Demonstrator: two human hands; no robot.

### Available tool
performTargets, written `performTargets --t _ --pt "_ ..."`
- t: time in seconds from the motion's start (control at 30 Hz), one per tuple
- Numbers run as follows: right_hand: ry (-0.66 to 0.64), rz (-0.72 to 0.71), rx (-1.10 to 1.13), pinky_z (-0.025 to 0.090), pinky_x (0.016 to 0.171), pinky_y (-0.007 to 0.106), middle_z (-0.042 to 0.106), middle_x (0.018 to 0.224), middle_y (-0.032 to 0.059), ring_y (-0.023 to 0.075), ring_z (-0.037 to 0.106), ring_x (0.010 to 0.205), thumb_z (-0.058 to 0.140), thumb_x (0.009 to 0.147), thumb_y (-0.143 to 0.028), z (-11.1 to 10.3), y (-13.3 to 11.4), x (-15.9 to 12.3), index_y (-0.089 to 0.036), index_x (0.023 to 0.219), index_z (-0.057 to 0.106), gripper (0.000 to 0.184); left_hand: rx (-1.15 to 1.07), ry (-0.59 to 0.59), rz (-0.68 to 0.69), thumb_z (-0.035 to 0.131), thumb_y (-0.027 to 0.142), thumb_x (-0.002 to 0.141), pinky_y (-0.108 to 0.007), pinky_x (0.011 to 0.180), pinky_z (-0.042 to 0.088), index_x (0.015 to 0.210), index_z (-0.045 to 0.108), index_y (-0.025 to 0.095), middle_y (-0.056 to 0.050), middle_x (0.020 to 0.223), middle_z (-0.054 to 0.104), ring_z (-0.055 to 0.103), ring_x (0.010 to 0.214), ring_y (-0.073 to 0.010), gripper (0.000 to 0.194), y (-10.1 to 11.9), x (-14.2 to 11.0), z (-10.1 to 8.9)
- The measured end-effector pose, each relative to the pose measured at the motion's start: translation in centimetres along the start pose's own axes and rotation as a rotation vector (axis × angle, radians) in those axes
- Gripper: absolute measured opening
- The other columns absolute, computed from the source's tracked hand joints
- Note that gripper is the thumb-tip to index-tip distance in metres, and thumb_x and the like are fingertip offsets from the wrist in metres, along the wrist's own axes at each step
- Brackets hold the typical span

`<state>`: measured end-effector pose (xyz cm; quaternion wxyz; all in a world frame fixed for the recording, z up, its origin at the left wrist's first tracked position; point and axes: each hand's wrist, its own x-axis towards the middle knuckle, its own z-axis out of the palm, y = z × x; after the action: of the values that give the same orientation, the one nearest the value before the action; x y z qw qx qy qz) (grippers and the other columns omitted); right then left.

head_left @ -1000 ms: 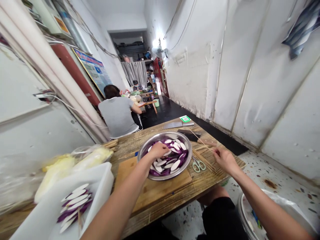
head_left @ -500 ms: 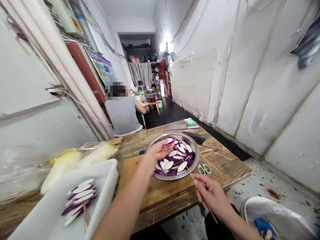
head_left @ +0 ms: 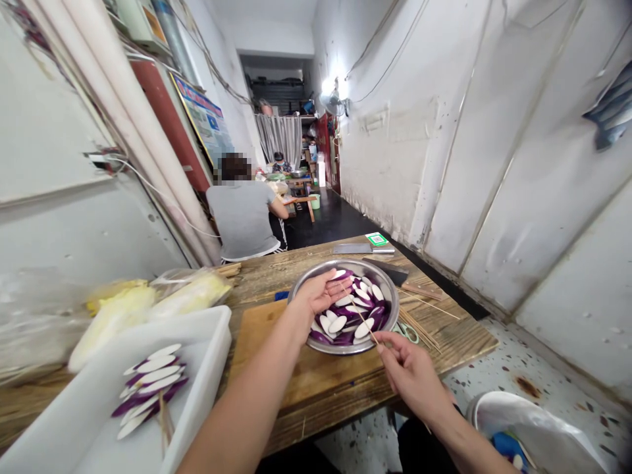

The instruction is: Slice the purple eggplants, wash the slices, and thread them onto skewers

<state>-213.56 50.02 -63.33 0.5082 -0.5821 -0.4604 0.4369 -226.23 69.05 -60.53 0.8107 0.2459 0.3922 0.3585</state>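
Note:
My left hand (head_left: 320, 293) is palm up over the far left of a metal bowl (head_left: 302, 280) full of sliced purple eggplant (head_left: 364, 328). A pale eggplant slice (head_left: 339, 274) sits between its thumb and its outstretched fingers. My right hand (head_left: 407, 368), at the bowl's near right, pinches a thin wooden skewer (head_left: 359, 312). The skewer slants up across the bowl, its far end by my left fingers; whether it pierces the slice I cannot tell. In a white tray (head_left: 224, 332) at the left lie several skewered eggplant slices (head_left: 155, 378).
Under the bowl is a wooden cutting board (head_left: 257, 336). A cleaver (head_left: 353, 249), a dark-bladed knife (head_left: 390, 270), scissors (head_left: 409, 332) and loose skewers (head_left: 419, 326) lie beyond and right. Plastic bags (head_left: 185, 296) stand behind the tray. A lined bin (head_left: 494, 401) is lower right; a person (head_left: 247, 217) sits ahead.
My right hand has moved slightly up and left, closer to the bowl, with the skewer. My left hand keeps its place at the bowl. The view has shifted slightly.

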Motion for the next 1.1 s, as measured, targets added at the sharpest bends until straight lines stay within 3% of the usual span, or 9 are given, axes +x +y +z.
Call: performTargets --t 0.2,1.1 --pt "0.013 -0.001 0.022 0.018 0.037 0.02 0.037 0.043 -0.008 0.0064 0.029 0.036 0.056 0.075 -0.051 0.3 0.3 0.4 -0.011 0.111 0.059 0.054 -0.005 -0.024 -0.001 0.05 0.017 0.086 -0.038 0.085 0.052 0.089 0.058 0.007 -0.021 0.095 0.066 0.065 0.093 -0.0245 0.013 0.0 -0.2 0.0" --pt "0.025 -0.051 0.004 0.02 0.039 0.021 0.035 0.048 -0.0072 0.0071 0.027 0.04 0.053 0.079 -0.049 0.7 1.8 0.8 -0.011 0.116 0.058 0.053 -0.012 -0.01 0.019 0.05 0.014 0.085 -0.036 0.081 0.053 0.097 0.056 0.006 -0.021 0.095 0.067 0.066 0.09 -0.0244 0.015 -0.1 0.3 -0.3"
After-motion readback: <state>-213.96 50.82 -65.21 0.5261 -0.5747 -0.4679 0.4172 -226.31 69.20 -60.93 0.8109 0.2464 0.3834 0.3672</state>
